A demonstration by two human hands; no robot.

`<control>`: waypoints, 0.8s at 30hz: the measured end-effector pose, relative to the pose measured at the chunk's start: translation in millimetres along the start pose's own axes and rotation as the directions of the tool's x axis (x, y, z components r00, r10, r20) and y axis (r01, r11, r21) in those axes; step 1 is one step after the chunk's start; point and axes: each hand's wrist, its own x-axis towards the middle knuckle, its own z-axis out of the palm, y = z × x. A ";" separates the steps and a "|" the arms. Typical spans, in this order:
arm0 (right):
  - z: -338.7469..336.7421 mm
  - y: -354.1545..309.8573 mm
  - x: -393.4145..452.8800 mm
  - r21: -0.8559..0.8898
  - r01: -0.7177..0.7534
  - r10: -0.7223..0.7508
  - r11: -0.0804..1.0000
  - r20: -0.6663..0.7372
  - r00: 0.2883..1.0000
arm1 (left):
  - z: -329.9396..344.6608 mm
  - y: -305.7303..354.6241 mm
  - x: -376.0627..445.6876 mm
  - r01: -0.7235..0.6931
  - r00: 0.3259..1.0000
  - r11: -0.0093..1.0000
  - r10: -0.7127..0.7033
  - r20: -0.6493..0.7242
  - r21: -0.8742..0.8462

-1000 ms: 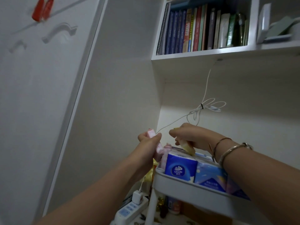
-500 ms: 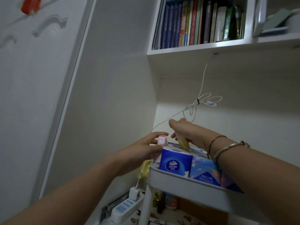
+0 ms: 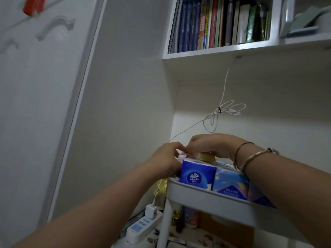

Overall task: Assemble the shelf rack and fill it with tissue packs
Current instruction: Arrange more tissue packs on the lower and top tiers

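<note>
A person is tucking small tissue packs into the top tray (image 3: 215, 197) of a white shelf rack. The left hand (image 3: 166, 158) is pinching a pink pack (image 3: 236, 157) at the tray's far left corner; the right hand (image 3: 211, 145) is curling its fingers over a yellow pack (image 3: 260, 157) (both beside the blue Vinda pack (image 3: 196, 173)). Sliding each straight down, upright, should be keeping the row snug.

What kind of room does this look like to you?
Probably a bedroom or study corner at home: a wall shelf of books, a power strip on the floor, and a white rack with tissue packs.
</note>
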 end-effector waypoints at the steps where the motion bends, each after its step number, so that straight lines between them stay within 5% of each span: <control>1: -1.3 -1.5 -1.4 -0.052 -0.025 0.026 0.998 0.008 1.000 | -0.3 -3.3 -0.6 0.028 1.000 0.997 -0.027 0.016 -0.069; 8: -5.4 4.1 -18.4 -0.130 -0.043 0.039 0.991 -0.036 0.999 | -9.6 -20.8 -12.9 0.128 0.984 0.952 -0.087 0.154 -0.278; 11: -6.8 -0.2 -22.0 0.283 0.175 -0.120 0.943 -0.203 0.972 | -16.5 -22.1 -14.9 0.162 0.983 0.925 -0.119 0.143 -0.343; 15: -6.0 -15.1 -21.9 0.655 0.378 -0.228 0.655 -0.305 0.924 | -22.5 -27.4 -15.9 0.242 0.970 0.826 -0.225 0.096 -0.508; 18: -1.5 -21.9 -23.0 0.646 0.392 -0.290 0.655 -0.264 0.920 | -23.6 -27.0 -22.4 0.288 0.956 0.757 -0.265 0.128 -0.586; 24: 6.3 -21.0 -28.2 0.374 0.370 -0.345 0.850 -0.136 0.929 | -21.7 -26.9 -28.5 0.326 0.945 0.744 -0.243 0.220 -0.584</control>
